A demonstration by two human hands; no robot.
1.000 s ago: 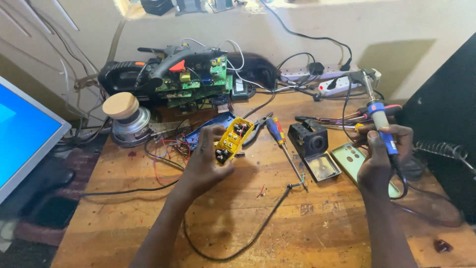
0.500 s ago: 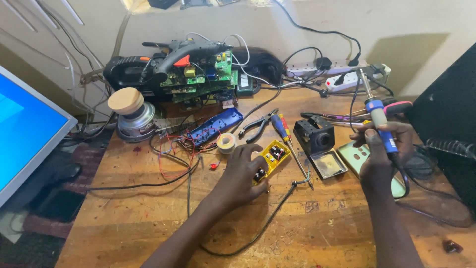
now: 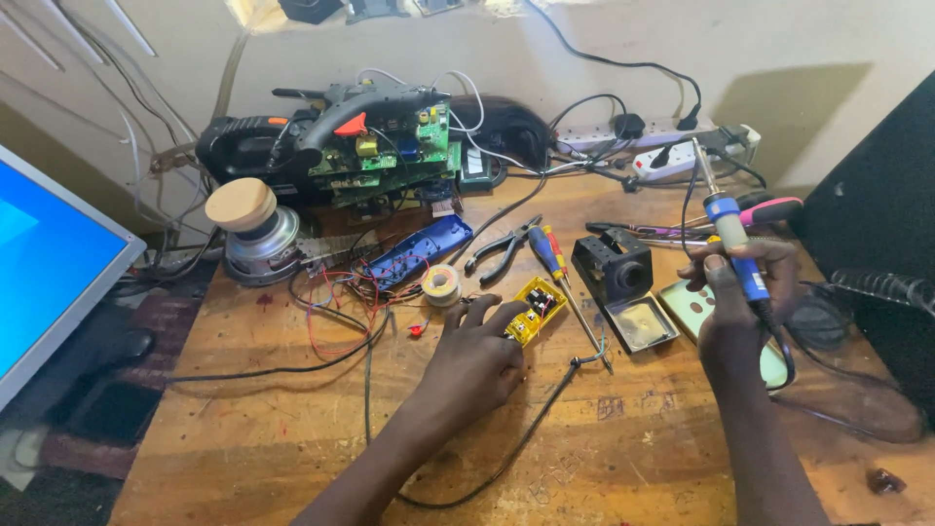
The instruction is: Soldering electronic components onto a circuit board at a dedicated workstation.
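Board pinned, iron raised.

My left hand (image 3: 467,365) presses fingertips on the yellow circuit board (image 3: 536,310), beside the solder spool (image 3: 442,284). My right hand (image 3: 735,302), well right of the board, grips the soldering iron (image 3: 729,229) upright, tip up.

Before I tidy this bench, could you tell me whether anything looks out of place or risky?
Loose red wires sprawl tangled over the wooden bench beside the left hand, which rests on a small yellow circuit board. The right hand holds the blue soldering iron tip-up, away from its black stand.
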